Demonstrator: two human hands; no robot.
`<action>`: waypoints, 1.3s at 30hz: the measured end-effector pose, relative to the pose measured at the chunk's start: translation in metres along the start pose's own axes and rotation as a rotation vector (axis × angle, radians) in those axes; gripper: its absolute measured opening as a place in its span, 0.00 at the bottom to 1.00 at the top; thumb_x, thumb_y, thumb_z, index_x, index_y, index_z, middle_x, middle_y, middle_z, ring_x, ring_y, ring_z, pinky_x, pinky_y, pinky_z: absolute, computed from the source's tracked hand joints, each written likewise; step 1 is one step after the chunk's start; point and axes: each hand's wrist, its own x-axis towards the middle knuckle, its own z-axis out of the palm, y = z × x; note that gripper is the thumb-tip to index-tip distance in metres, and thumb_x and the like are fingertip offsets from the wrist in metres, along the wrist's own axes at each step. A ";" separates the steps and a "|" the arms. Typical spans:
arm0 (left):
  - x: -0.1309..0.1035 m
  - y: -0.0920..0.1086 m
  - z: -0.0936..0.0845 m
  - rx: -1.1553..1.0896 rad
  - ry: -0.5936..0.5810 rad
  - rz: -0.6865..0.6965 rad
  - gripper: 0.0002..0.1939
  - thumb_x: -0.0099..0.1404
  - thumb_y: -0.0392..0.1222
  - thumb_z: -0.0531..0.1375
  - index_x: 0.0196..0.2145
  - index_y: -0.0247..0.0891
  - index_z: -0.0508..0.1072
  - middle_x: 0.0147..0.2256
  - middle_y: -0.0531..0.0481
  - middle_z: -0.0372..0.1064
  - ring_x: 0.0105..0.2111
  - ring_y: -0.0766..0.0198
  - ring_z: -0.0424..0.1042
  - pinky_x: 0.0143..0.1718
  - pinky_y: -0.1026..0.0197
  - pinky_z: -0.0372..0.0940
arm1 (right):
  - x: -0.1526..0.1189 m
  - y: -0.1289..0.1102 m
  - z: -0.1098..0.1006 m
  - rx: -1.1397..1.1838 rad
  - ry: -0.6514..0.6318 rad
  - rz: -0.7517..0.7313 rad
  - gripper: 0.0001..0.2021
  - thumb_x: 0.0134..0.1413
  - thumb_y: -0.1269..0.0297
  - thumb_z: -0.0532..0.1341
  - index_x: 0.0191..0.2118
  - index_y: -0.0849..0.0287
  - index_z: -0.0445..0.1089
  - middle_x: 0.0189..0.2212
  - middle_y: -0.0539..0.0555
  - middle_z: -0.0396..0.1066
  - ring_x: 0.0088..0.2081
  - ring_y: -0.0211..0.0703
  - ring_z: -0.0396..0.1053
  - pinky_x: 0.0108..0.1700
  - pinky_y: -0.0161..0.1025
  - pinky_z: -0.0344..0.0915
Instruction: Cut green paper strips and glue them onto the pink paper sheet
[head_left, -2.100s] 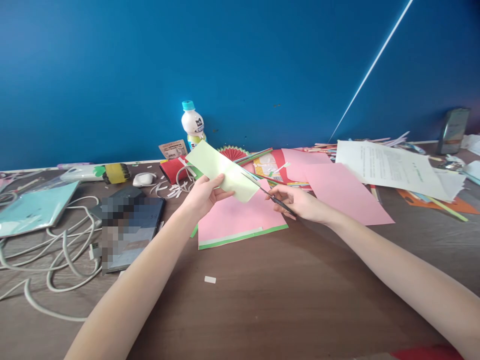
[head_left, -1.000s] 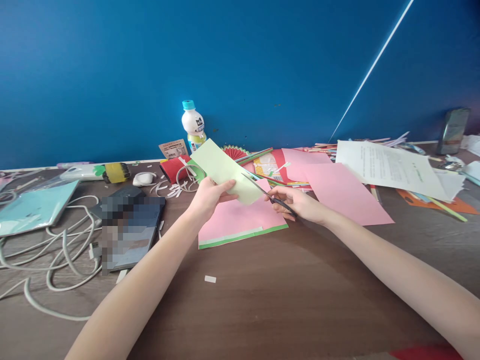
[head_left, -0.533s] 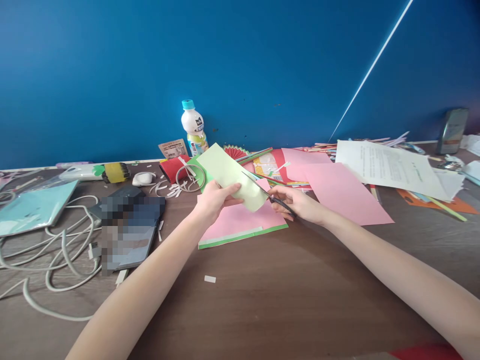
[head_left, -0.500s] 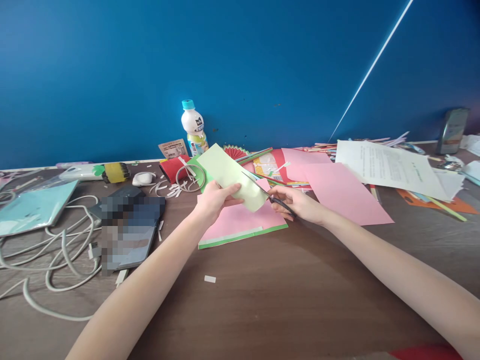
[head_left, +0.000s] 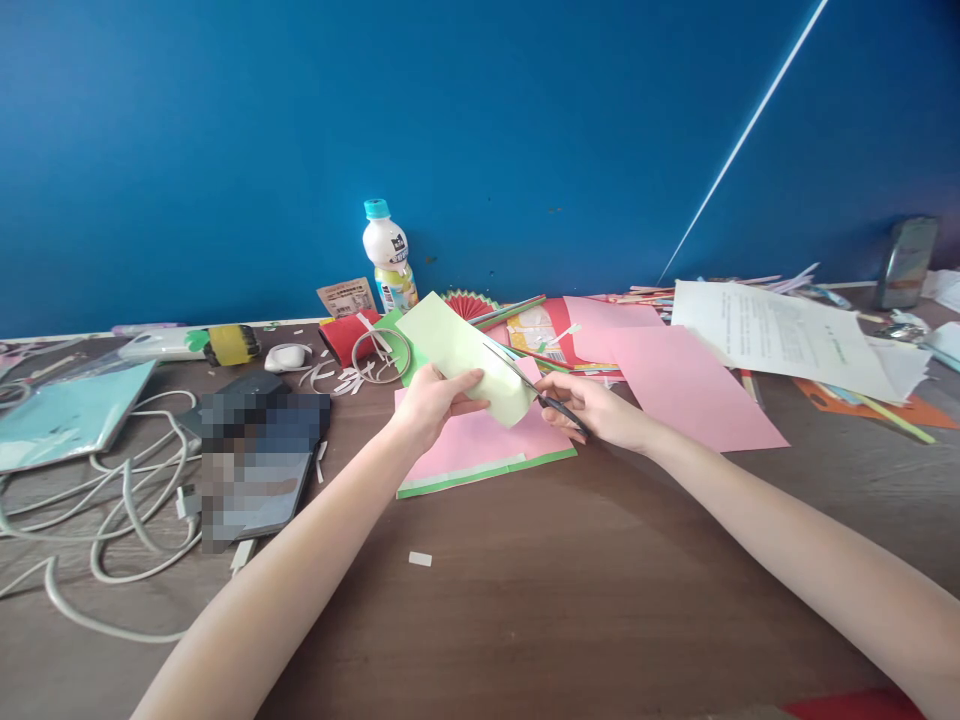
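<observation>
A pale green sheet of paper [head_left: 461, 345] is pinched in my left hand [head_left: 439, 400], thumb on top near its lower edge. My right hand [head_left: 589, 405] is closed around the handles of a pair of scissors [head_left: 562, 408]. The blades lie along the right-hand edge of the green sheet, where a narrow strip appears partly split from it. Below the hands, a pink sheet [head_left: 442, 450] rests on green paper [head_left: 480, 475] on the table. My fingers hide part of the handles.
A bottle [head_left: 390, 260] stands against the blue wall. A metal ring [head_left: 381, 357] and paper scraps lie left of my hands. Further left are a phone [head_left: 274, 470] and white cables [head_left: 135, 500]. To the right lie another pink sheet [head_left: 697, 390] and printed papers [head_left: 780, 335].
The pale green sheet has shifted very slightly, and its lower corner sits a little lower. Both hands keep their holds in nearly the same place.
</observation>
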 end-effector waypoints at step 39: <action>-0.001 -0.009 0.004 -0.033 0.014 -0.071 0.08 0.54 0.39 0.63 0.30 0.32 0.69 0.30 0.44 0.73 0.30 0.59 0.75 0.34 0.55 0.74 | -0.001 0.000 0.002 0.059 -0.018 -0.013 0.12 0.50 0.58 0.61 0.38 0.57 0.62 0.27 0.45 0.59 0.16 0.25 0.54 0.19 0.32 0.53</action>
